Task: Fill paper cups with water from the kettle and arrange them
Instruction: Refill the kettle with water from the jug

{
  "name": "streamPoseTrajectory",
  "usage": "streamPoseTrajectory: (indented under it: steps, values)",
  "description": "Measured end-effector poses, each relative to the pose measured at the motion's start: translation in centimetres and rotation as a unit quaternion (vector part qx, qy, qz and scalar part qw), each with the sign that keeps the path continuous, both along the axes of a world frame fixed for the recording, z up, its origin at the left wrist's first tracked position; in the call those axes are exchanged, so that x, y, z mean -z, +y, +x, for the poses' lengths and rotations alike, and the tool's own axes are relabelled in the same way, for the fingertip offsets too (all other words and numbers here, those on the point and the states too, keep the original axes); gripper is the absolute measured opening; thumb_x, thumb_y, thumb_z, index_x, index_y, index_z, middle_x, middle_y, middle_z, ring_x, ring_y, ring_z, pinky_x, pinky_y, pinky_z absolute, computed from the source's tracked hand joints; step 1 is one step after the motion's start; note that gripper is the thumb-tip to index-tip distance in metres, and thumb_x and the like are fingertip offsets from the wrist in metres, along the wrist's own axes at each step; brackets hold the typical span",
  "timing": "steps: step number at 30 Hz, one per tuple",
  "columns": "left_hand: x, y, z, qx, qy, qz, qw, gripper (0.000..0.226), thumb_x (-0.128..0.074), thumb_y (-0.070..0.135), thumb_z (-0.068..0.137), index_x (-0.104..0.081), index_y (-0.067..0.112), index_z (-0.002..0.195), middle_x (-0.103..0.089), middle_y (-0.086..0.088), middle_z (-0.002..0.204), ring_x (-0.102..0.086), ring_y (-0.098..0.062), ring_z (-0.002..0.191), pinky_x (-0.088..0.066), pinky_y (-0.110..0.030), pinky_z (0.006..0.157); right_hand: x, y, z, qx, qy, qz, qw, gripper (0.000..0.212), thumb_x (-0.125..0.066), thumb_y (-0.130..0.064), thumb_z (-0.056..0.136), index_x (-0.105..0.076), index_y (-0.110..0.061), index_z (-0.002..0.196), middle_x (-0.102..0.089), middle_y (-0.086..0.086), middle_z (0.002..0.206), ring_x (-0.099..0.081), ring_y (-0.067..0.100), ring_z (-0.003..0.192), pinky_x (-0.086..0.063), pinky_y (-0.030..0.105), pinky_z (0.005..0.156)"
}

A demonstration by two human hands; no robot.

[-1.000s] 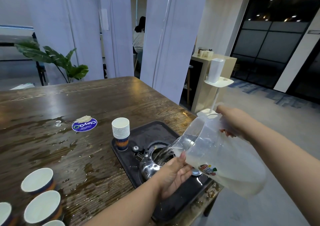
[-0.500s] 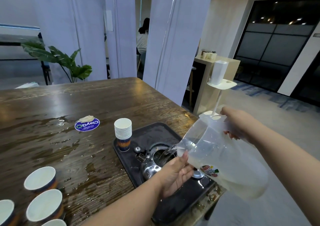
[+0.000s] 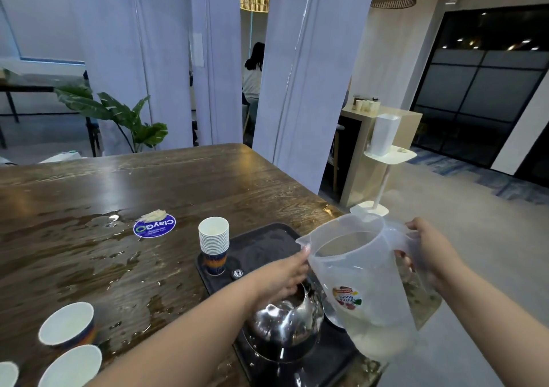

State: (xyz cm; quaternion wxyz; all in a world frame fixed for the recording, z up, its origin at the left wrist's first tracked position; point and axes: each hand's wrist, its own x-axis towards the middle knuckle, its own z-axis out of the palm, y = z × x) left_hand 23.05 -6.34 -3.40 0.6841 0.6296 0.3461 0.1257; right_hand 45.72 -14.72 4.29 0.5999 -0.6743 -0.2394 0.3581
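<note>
Right hand point(image 3: 427, 250) grips the pitcher point(image 3: 365, 282) handle, left hand point(image 3: 285, 271) braces its spout side above the kettle point(image 3: 282, 327); best set it down level

shiny mirror-like metal kettle point(image 3: 283, 331), cloudy see-through plastic pitcher point(image 3: 362, 279), glossy wet wood table point(image 3: 118, 196), matt black tray point(image 3: 267, 238), white paper cups point(image 3: 214, 235)

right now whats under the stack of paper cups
The stack of paper cups stands on the far left corner of the black tray, near a small metal knob. The tray surface directly beneath is covered.
</note>
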Motion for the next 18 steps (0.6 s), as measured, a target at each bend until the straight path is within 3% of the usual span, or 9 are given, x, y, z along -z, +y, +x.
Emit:
streamPoseTrajectory:
  steps: [3, 6, 8, 12, 14, 18]
  values:
    - [0.2, 2.8, -1.5, -0.046, 0.162, 0.219, 0.961, 0.075, -0.046, 0.067, 0.086, -0.032, 0.028, 0.148, -0.031, 0.005, 0.155, -0.032, -0.013, 0.140, -0.025, -0.029, 0.114, 0.8, 1.4, 1.4, 0.030, 0.018, 0.042, 0.999, 0.027, -0.037, -0.023, 0.091, -0.044, -0.016, 0.066, -0.043, 0.006, 0.057, -0.034, 0.020, 0.047, -0.024, 0.029, 0.049]
    - [2.3, 5.0, -2.8, -0.016, 0.265, 0.350, 0.899, 0.080, -0.053, 0.056, 0.090, -0.019, 0.020, 0.153, -0.015, 0.000, 0.160, -0.011, -0.013, 0.148, -0.010, -0.028, 0.119, 1.6, 3.4, 1.9, 0.037, 0.031, 0.087, 0.995, 0.032, -0.035, -0.022, 0.093, -0.045, -0.016, 0.062, -0.046, -0.001, 0.041, -0.037, 0.012, 0.033, -0.026, 0.020, 0.036]
    - [3.7, 5.5, -3.1, 0.033, 0.303, 0.408, 0.861, 0.091, -0.059, 0.052, 0.088, -0.008, 0.014, 0.154, -0.005, -0.005, 0.162, 0.001, -0.014, 0.148, 0.000, -0.029, 0.120, 2.2, 5.3, 1.7, 0.047, 0.056, 0.113, 0.991, 0.029, -0.036, -0.021, 0.091, -0.044, -0.017, 0.064, -0.047, 0.000, 0.046, -0.037, 0.012, 0.033, -0.028, 0.021, 0.037]
    - [6.2, 5.9, -3.1, 0.094, 0.349, 0.443, 0.821, 0.114, -0.070, 0.055, 0.077, 0.005, 0.013, 0.153, 0.003, -0.004, 0.162, 0.004, -0.015, 0.148, 0.000, -0.032, 0.121, 4.0, 9.4, 1.3, 0.061, 0.082, 0.118, 0.988, 0.022, -0.037, -0.019, 0.088, -0.041, -0.018, 0.067, -0.046, -0.004, 0.047, -0.036, 0.016, 0.043, -0.030, 0.025, 0.042]
    - [6.9, 6.0, -2.9, 0.102, 0.371, 0.435, 0.814, 0.119, -0.072, 0.056, 0.074, 0.007, 0.015, 0.153, 0.004, -0.002, 0.162, 0.004, -0.017, 0.149, -0.011, -0.043, 0.121, 4.7, 11.2, 0.8, 0.044, 0.086, 0.108, 0.989, 0.021, -0.037, -0.021, 0.088, -0.042, -0.019, 0.067, -0.046, -0.001, 0.055, -0.038, 0.016, 0.047, -0.029, 0.029, 0.047]
    - [7.4, 6.2, -2.7, 0.098, 0.380, 0.423, 0.816, 0.121, -0.073, 0.058, 0.071, 0.008, 0.018, 0.153, 0.005, 0.000, 0.162, 0.003, -0.017, 0.149, -0.015, -0.047, 0.120, 6.0, 14.6, -0.4, 0.026, 0.101, 0.105, 0.989, 0.025, -0.037, -0.017, 0.090, -0.037, -0.017, 0.065, -0.040, 0.000, 0.060, -0.035, 0.017, 0.048, -0.027, 0.028, 0.047]
